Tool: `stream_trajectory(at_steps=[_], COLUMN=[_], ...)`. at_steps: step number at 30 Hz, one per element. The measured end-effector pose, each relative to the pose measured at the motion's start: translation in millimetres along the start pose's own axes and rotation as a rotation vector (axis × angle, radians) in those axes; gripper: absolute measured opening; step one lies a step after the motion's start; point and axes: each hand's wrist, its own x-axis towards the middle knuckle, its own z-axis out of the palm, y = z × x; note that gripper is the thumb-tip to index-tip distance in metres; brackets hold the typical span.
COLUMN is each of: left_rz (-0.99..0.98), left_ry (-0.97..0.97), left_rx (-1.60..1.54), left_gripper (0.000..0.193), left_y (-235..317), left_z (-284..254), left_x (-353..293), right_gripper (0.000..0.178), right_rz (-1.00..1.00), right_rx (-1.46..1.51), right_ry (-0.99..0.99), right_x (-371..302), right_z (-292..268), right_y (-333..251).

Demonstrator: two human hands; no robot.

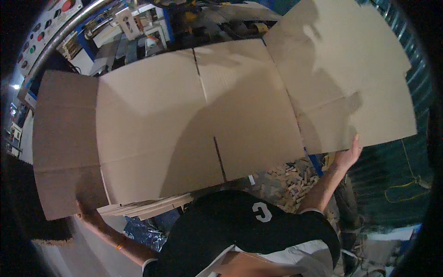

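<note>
A large brown corrugated cardboard sheet point(147, 138) spreads across the view in front of me, with fold lines and dark slots at its middle. Its left panel point(67, 143) bends away along a crease. The pale right panel point(383, 92) angles upward. At the near edge of the left panel, my left hand point(84, 211) grips the board, its fingers partly hidden beneath. My right hand point(349, 154) pinches the near edge of the right panel, thumb on top and the other fingers out of sight underneath. Shadows fall over the board.
More cardboard sheets point(161, 207) lie stacked under the near edge. Cardboard scraps point(295, 182) cover the ground by my right forearm. Machinery point(207, 25) stands beyond the sheet. A button panel point(44, 34) and metal pipe point(64, 42) are far left; a green corrugated wall point(387, 168) is right.
</note>
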Motion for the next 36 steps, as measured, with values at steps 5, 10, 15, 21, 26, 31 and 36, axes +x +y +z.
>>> stream_trajectory(at_steps=[5, 10, 15, 21, 26, 31, 36], left_rz=[0.027, 0.375, 0.607, 0.599, 0.639, 0.676, 0.817], left_ry=[0.073, -0.574, -1.181, -1.270, -1.155, -1.049, -0.939], left_rx=[0.412, 0.671, 1.188, 1.232, 1.209, 1.023, 1.117], left_gripper=[0.022, 0.032, 0.056, 0.058, 0.062, 0.065, 0.081], left_y=[8.1, -16.2, -18.3, -22.4, -38.3, -76.1, -130.4], left_z=[55.3, 111.3, 171.0, 184.1, 207.1, 249.5, 293.9], left_x=[-31.4, -88.2, -115.7, -103.0, -79.5, -31.6, 14.2], right_gripper=[0.049, 0.045, 0.056, 0.068, 0.074, 0.080, 0.082], right_rz=[-0.337, -0.758, -0.810, -0.744, -0.693, -0.563, -0.502], right_rx=[-0.654, -0.913, -0.894, -0.944, -0.966, -0.997, -1.315], right_ry=[-0.608, -1.705, -1.747, -1.822, -1.777, -1.801, -1.637], right_x=[-48.7, -104.2, -119.1, -104.6, -93.4, -67.6, -52.8], right_z=[68.7, 121.3, 124.4, 129.1, 174.5, 234.1, 285.7], right_y=[-19.7, 27.6, 68.5, 94.1, 132.8, 172.4, 208.0])
